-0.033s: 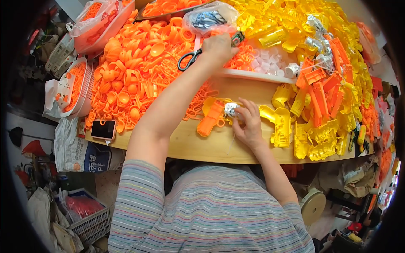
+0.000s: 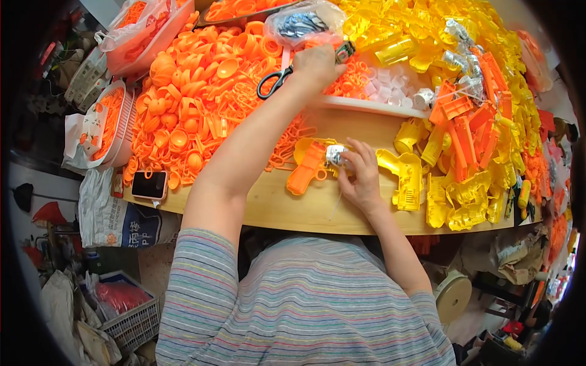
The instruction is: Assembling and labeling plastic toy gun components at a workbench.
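Note:
My left hand [image 2: 315, 66] reaches over the far tray, beside black-handled scissors [image 2: 274, 83] and a small metallic-and-green piece [image 2: 345, 52]; its fingertips are hidden from above. Near the table's front, my right hand [image 2: 362, 175] has thumb and fingers closed around a small silver-white cylindrical part [image 2: 335, 155]. That part touches an orange pistol-shaped piece [image 2: 306, 169], which lies on a yellow plastic shell [image 2: 301, 147]. A thin pale wire hangs from beneath the right hand. To its right rests a yellow pistol-shaped half shell [image 2: 405, 177].
A heap of orange plastic parts [image 2: 201, 104] covers the left, and yellow parts [image 2: 415, 36] pile up at the back right. White caps [image 2: 390, 88] lie in the tray [image 2: 372, 108]. A phone [image 2: 149, 184] rests at the left edge; a bag [image 2: 305, 24] of dark pieces sits at the back.

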`<action>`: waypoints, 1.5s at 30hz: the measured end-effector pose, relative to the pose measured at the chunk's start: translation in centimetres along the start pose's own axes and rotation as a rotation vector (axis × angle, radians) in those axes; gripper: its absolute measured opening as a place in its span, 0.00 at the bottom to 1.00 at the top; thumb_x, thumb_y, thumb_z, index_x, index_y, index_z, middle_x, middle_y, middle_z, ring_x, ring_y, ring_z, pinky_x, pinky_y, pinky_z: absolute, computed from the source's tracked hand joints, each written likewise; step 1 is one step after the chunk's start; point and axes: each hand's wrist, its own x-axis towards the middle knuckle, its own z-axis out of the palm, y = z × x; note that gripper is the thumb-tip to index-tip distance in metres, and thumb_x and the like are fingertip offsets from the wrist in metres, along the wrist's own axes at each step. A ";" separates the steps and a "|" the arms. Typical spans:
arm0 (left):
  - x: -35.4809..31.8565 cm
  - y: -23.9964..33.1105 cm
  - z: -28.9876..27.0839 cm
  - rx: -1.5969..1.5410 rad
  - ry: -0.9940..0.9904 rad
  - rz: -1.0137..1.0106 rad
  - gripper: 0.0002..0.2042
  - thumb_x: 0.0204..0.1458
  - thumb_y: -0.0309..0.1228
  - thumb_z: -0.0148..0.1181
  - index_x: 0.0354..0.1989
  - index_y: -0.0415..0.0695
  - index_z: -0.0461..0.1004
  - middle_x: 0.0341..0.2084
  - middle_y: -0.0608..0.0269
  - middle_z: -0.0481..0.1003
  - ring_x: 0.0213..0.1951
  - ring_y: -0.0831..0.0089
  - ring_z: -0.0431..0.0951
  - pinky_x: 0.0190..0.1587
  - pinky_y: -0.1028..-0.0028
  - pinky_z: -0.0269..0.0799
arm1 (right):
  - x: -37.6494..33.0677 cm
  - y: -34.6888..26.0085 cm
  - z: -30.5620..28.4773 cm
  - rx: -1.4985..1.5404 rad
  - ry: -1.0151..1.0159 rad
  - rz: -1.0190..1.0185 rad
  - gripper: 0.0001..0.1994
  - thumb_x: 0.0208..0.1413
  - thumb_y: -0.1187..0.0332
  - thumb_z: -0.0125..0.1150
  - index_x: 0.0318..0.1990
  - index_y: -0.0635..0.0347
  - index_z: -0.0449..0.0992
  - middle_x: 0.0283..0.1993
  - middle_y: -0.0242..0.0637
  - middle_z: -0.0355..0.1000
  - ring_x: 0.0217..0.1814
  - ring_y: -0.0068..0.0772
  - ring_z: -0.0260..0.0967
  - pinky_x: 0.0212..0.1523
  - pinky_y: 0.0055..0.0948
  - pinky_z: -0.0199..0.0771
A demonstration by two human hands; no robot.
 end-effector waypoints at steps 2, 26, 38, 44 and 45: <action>0.4 -0.2 0.3 0.009 0.108 0.065 0.24 0.46 0.52 0.63 0.38 0.40 0.75 0.32 0.46 0.79 0.37 0.52 0.81 0.39 0.57 0.76 | 0.2 0.6 0.1 -0.014 0.026 0.004 0.18 0.42 0.82 0.59 0.45 0.61 0.73 0.57 0.49 0.68 0.59 0.54 0.63 0.59 0.45 0.64; -13.9 -0.6 2.9 -0.893 0.350 0.081 0.20 0.49 0.40 0.69 0.41 0.41 0.67 0.23 0.61 0.75 0.24 0.69 0.78 0.27 0.71 0.73 | -2.1 -3.6 1.2 -0.246 0.069 0.143 0.12 0.38 0.67 0.70 0.31 0.59 0.76 0.67 0.53 0.56 0.70 0.59 0.49 0.67 0.52 0.48; -14.3 -1.3 4.5 -0.850 0.355 0.144 0.21 0.51 0.44 0.68 0.41 0.41 0.67 0.23 0.60 0.74 0.24 0.66 0.77 0.27 0.70 0.72 | -2.7 -3.2 1.8 -0.183 0.076 0.157 0.09 0.41 0.72 0.67 0.30 0.59 0.73 0.70 0.53 0.53 0.73 0.60 0.45 0.70 0.52 0.45; -14.3 -1.5 5.1 -0.818 0.374 0.130 0.23 0.50 0.45 0.68 0.41 0.40 0.66 0.25 0.54 0.74 0.27 0.56 0.79 0.29 0.65 0.74 | -2.6 -3.1 1.8 -0.180 0.073 0.156 0.08 0.41 0.72 0.66 0.30 0.59 0.73 0.70 0.53 0.54 0.73 0.59 0.45 0.70 0.51 0.45; -14.3 -1.5 5.2 -0.815 0.369 0.122 0.23 0.50 0.45 0.68 0.41 0.40 0.66 0.26 0.53 0.75 0.28 0.55 0.79 0.29 0.64 0.74 | -2.6 -3.0 1.9 -0.181 0.075 0.154 0.08 0.41 0.72 0.66 0.30 0.60 0.73 0.70 0.53 0.54 0.73 0.59 0.45 0.70 0.51 0.45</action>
